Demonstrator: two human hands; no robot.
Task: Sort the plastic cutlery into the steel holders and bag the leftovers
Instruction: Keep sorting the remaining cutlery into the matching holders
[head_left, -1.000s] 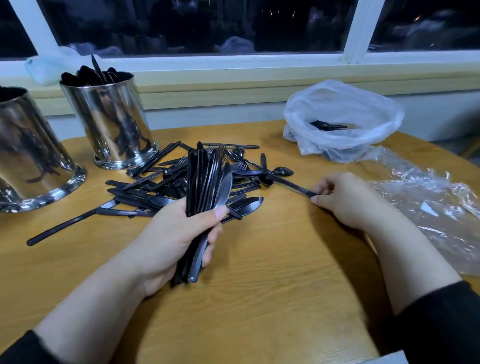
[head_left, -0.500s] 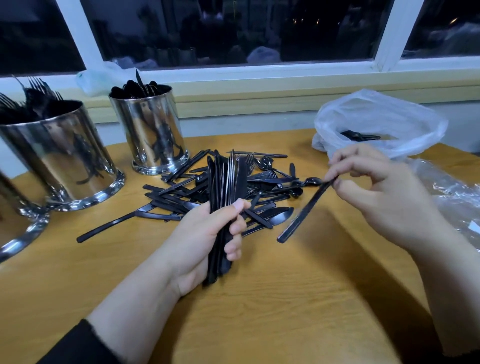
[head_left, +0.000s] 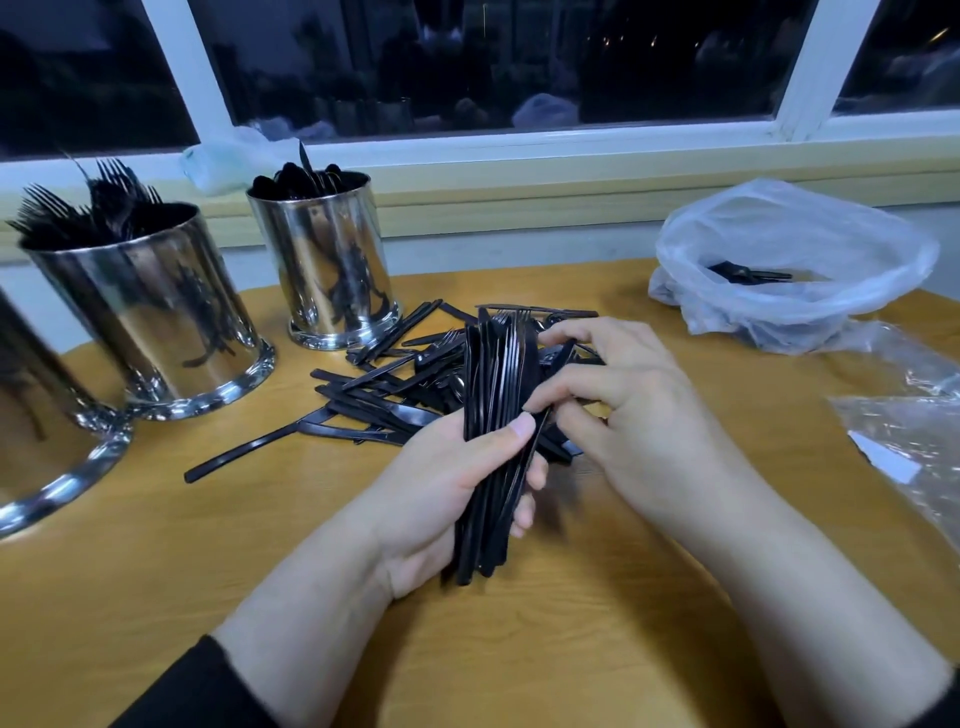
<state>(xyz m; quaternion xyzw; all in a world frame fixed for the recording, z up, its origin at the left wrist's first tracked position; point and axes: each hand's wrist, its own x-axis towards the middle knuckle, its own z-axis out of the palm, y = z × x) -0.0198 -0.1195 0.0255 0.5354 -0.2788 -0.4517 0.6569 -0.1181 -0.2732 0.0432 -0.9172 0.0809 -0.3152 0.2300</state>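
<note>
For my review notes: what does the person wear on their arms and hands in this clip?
Both hands, the left hand and the right hand, are bare: no gloves, and no rings, watch or bracelet visible. Both forearms are uncovered too. A black sleeve is pushed up the left forearm, and a matching dark cuff just shows at the frame's edge on the right arm.

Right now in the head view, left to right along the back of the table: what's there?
Steel holder cut off at the left edge → fork holder → spoon holder → loose cutlery pile → white plastic bag → clear bag.
</note>
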